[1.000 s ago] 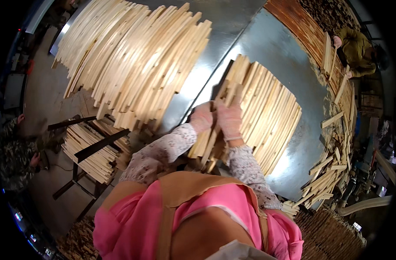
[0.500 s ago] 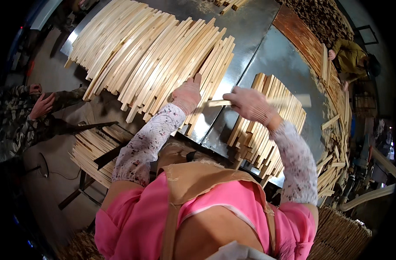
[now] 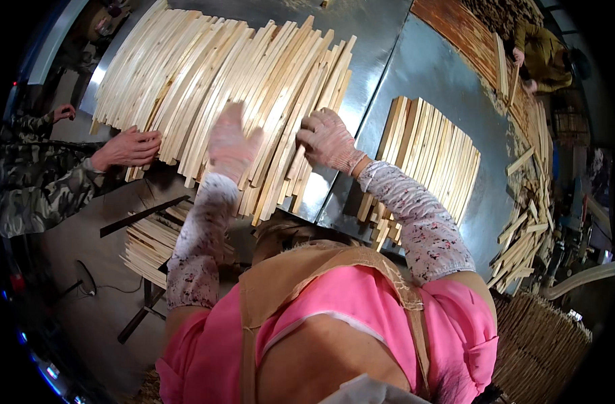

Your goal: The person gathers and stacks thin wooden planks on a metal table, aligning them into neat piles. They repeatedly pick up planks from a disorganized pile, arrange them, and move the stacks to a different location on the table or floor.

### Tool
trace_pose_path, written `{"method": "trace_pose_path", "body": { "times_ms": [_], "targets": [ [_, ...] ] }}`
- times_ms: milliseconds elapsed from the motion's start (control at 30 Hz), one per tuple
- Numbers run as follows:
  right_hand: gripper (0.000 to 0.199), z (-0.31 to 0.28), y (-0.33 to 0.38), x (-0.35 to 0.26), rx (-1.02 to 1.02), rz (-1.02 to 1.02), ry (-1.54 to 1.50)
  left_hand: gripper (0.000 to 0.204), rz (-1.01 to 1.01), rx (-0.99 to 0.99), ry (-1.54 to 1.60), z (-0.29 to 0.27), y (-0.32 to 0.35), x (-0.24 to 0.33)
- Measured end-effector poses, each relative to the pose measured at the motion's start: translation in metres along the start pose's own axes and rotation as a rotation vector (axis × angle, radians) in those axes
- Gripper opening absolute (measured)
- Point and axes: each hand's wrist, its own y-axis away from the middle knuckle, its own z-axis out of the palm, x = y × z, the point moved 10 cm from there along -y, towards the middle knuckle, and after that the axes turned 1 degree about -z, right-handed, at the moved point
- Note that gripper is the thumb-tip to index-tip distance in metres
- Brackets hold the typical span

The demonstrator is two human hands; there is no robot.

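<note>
Long pale wooden strips lie side by side in a wide row [image 3: 186, 81] on the metal table [image 3: 371, 67]. My left hand [image 3: 235, 143], in a thin pinkish glove, is over the row's near part, slightly blurred, with its fingers stretched and thumb apart; it grips nothing. At the row's right edge, my right hand [image 3: 329, 140], gloved the same way, has its fingers curled around a wooden strip [image 3: 298, 161]. Its fingertips are partly hidden. A smaller stack of strips [image 3: 432, 145] lies to the right of my right forearm.
At the left, a co-worker's hand [image 3: 129, 148] in a camouflage sleeve touches the row's near-left ends. Another person [image 3: 543, 57] stands at the far right beside more strips. Loose offcuts [image 3: 520, 236] are heaped at the right. More strips [image 3: 149, 246] lie below the table's left side.
My right hand has moved left from the smaller stack to the row's right edge. My left hand has shifted left and spread its fingers. The co-worker's hand has reached the row.
</note>
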Motion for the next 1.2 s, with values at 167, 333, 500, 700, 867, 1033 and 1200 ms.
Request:
{"method": "trace_pose_path", "body": {
  "times_ms": [167,333,500,700,867,1033,1200],
  "targets": [
    [0.077,0.040,0.038,0.047,-0.086,1.022,-0.562,0.100,-0.345,0.003,0.154,-0.006,-0.036,-0.073],
    [0.089,0.053,0.023,0.018,-0.028,1.176,-1.002,0.095,-0.269,-0.034,-0.005,0.011,-0.030,-0.070],
    [0.084,0.033,0.022,0.025,-0.162,1.128,-0.855,0.091,-0.231,-0.011,-0.062,0.018,-0.033,-0.077],
    [0.074,-0.013,0.130,0.057,0.075,0.998,-0.938,0.084,0.114,0.188,0.027,0.007,-0.007,0.000],
    [0.062,-0.070,0.350,0.176,0.548,1.327,-0.700,0.075,0.068,-0.130,0.818,0.109,0.080,0.141],
    [0.058,-0.096,0.376,0.287,0.247,0.932,-0.078,0.068,0.364,-0.375,0.545,0.201,0.159,0.324],
    [0.061,-0.072,0.328,0.353,-0.033,0.806,0.024,0.047,0.765,-0.348,0.212,0.218,0.220,0.439]
  ]
}}
